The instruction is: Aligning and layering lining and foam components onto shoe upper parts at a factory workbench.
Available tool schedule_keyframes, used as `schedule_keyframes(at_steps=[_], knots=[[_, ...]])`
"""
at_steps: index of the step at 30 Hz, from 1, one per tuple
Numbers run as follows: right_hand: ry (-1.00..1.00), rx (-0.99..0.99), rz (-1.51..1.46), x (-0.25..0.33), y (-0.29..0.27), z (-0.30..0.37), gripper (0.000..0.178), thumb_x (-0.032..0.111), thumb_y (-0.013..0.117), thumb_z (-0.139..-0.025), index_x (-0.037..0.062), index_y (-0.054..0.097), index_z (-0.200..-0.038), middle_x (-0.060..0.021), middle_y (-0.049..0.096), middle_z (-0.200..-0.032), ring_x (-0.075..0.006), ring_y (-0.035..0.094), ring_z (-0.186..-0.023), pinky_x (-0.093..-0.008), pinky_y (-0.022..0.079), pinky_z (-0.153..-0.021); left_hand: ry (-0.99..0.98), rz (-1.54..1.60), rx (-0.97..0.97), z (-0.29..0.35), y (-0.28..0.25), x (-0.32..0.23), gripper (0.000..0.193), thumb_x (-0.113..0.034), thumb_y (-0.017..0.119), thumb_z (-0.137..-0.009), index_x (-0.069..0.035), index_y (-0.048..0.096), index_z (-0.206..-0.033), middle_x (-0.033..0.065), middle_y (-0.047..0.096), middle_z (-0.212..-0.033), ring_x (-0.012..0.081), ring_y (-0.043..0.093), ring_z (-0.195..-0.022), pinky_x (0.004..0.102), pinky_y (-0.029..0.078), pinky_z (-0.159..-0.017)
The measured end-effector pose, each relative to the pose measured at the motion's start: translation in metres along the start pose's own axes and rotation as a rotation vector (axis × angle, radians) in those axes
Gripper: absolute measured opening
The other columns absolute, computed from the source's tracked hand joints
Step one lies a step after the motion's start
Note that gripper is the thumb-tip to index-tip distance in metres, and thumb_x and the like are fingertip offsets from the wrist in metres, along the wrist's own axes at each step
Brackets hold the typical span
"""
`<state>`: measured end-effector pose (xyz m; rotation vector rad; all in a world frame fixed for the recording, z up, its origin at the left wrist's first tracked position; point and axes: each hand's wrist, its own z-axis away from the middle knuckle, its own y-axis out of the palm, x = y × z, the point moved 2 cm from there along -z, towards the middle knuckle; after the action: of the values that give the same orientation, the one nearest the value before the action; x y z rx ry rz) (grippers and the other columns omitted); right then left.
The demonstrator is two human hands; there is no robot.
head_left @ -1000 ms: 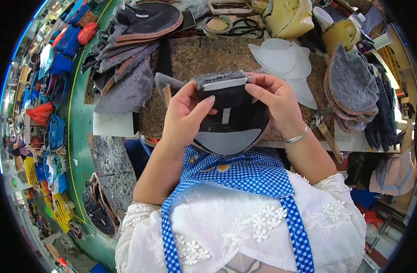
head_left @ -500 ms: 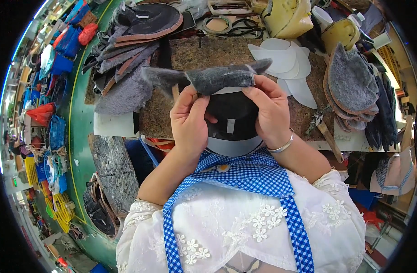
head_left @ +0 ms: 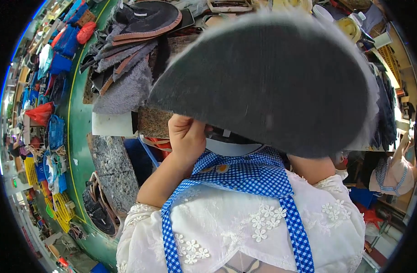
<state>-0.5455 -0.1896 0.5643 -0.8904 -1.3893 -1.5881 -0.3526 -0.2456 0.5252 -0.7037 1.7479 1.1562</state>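
A large dark grey panel (head_left: 272, 86) with a pale furry edge is raised close in front of me, tilted and covering much of the table. My left hand (head_left: 186, 139) is closed at the panel's lower left edge, thumb and fingers pinched together. Below that edge shows part of a black piece (head_left: 217, 135) with a small white tag and a pale grey curved band along its near side. Whether it is joined to the panel cannot be seen. Of my right arm only the forearm shows; my right hand is hidden behind the panel.
A pile of grey fleece and black cut pieces (head_left: 131, 50) lies on the table at the left. A grey, worn slab (head_left: 112, 170) stands below it by the green floor. Dark pieces (head_left: 383, 111) hang over the table's right side. Baskets and bags (head_left: 58, 132) line the far left.
The furry piece, earlier seen edge-on and pinched by both hands, has swung up and spread flat toward me. It now hides my right hand, the pale cut-outs and the right-hand fleece stack.
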Motion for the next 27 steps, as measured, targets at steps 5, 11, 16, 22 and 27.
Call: schedule_keyframes(at_steps=[5, 11, 16, 22, 27], knots=[[-0.109, 0.041, 0.071, 0.014, -0.002, -0.008, 0.017, 0.007, 0.056, -0.088, -0.0015, 0.062, -0.102, -0.0101, 0.06, -0.107, -0.0143, 0.058, -0.098, -0.0265, 0.045, -0.088, 0.008, -0.311, 0.288, -0.017, 0.012, -0.03, 0.011, -0.003, 0.062, -0.085, -0.002, 0.06, -0.096, 0.0075, 0.061, -0.092, 0.0156, 0.058, -0.085, 0.0263, 0.045, -0.076], [-0.168, -0.068, 0.483, 0.014, 0.004, -0.003, 0.02, 0.012, 0.075, -0.078, 0.0006, 0.07, -0.093, -0.0017, 0.065, -0.085, -0.007, 0.058, -0.076, -0.0195, 0.045, -0.066, -0.11, -0.184, 0.148, -0.018, 0.027, -0.042, 0.004, 0.0, 0.052, -0.09, 0.001, 0.056, -0.092, 0.0142, 0.054, -0.115, 0.0242, 0.058, -0.105, 0.0352, 0.048, -0.091], [-0.268, -0.131, 0.663, 0.016, 0.004, 0.001, 0.02, 0.006, 0.075, -0.074, -0.0018, 0.07, -0.092, -0.0058, 0.064, -0.088, -0.0115, 0.059, -0.079, -0.0227, 0.046, -0.07, -0.294, 0.1, 0.142, -0.018, 0.009, -0.026, 0.015, -0.008, 0.055, -0.091, 0.003, 0.06, -0.099, 0.0166, 0.047, -0.13, 0.0224, 0.048, -0.12, 0.0344, 0.043, -0.097], [-0.541, -0.091, 0.896, 0.018, 0.006, 0.001, 0.022, 0.007, 0.077, -0.072, -0.0005, 0.07, -0.091, -0.0059, 0.064, -0.085, -0.0125, 0.059, -0.075, -0.0225, 0.045, -0.066, -0.482, 0.107, 0.054, -0.016, 0.011, -0.028, 0.02, -0.013, 0.063, -0.089, 0.001, 0.067, -0.103, 0.0085, 0.048, -0.133, 0.0139, 0.051, -0.113, 0.0288, 0.041, -0.094], [-0.308, -0.054, 0.744, 0.014, 0.005, 0.001, 0.019, 0.008, 0.074, -0.076, -0.0011, 0.069, -0.092, -0.0042, 0.063, -0.084, -0.0104, 0.057, -0.075, -0.022, 0.044, -0.065, -0.546, 0.165, -0.027, -0.011, 0.008, -0.018, 0.015, -0.009, 0.062, -0.089, 0.002, 0.067, -0.098, 0.0069, 0.05, -0.13, 0.0113, 0.055, -0.103, 0.0255, 0.043, -0.088]])
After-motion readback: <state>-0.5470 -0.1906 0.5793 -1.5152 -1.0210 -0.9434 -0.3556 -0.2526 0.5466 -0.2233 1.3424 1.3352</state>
